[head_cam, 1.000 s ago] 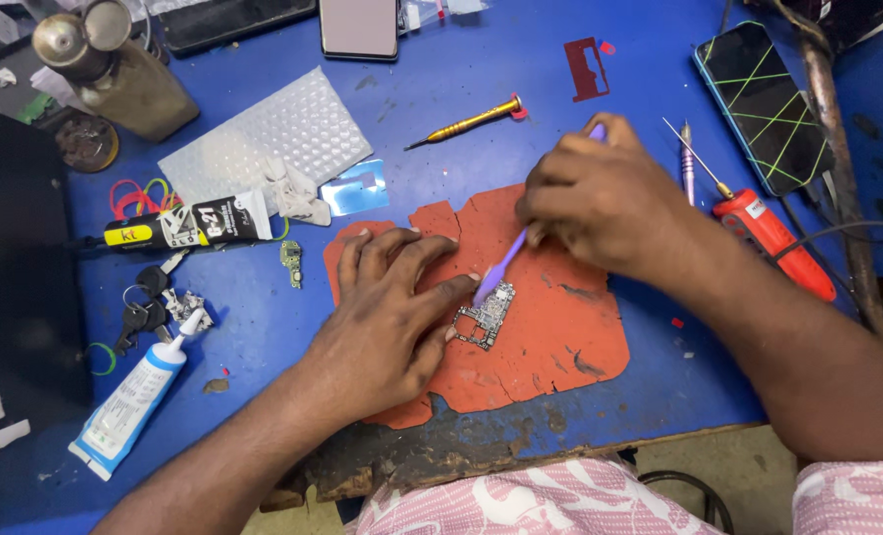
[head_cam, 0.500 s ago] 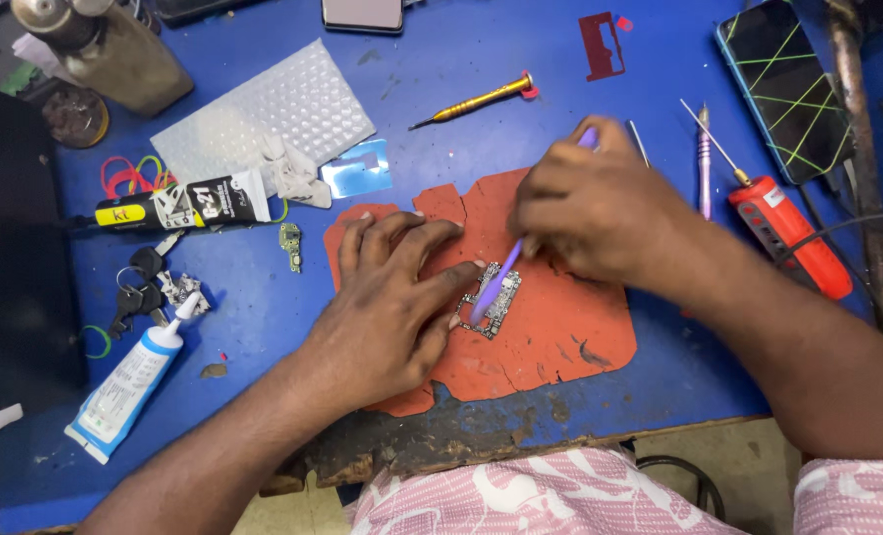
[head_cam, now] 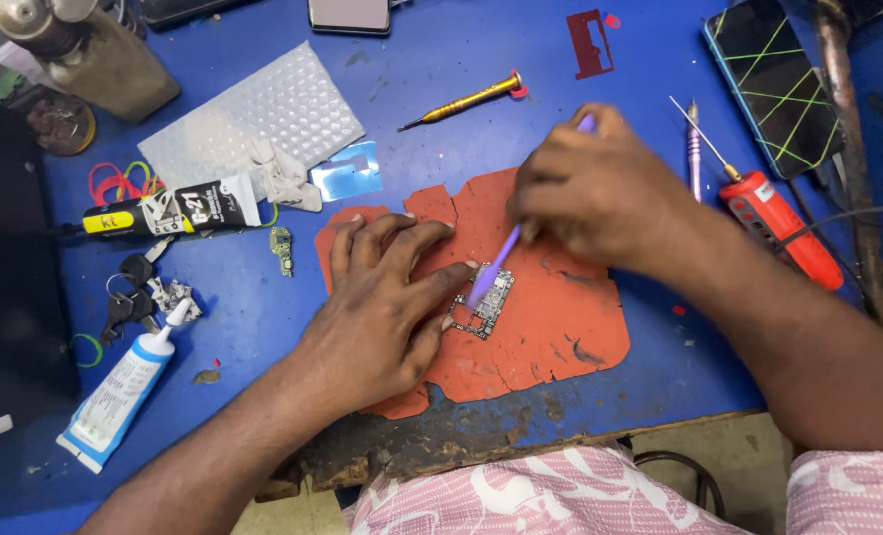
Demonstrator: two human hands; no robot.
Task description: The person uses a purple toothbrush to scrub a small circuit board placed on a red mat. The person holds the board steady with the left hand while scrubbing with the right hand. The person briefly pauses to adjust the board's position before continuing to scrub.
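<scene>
A small circuit board (head_cam: 488, 303) lies on a worn orange mat (head_cam: 560, 317) on the blue table. My left hand (head_cam: 382, 302) rests flat on the mat, and its fingertips press the left edge of the board. My right hand (head_cam: 590, 188) grips a purple brush (head_cam: 493, 266) whose lower tip touches the top of the board. The brush's upper end sticks out above my knuckles.
A white glue tube (head_cam: 124, 386), a black glue tube (head_cam: 169, 213), keys (head_cam: 129, 292) and bubble wrap (head_cam: 253, 119) lie to the left. A yellow screwdriver (head_cam: 466, 99) lies behind the mat. A red soldering tool (head_cam: 778, 228) and a cracked phone (head_cam: 773, 84) lie at the right.
The view has shifted a little. My right hand has moved the brush slightly over the board. My left hand stays pressed on the board.
</scene>
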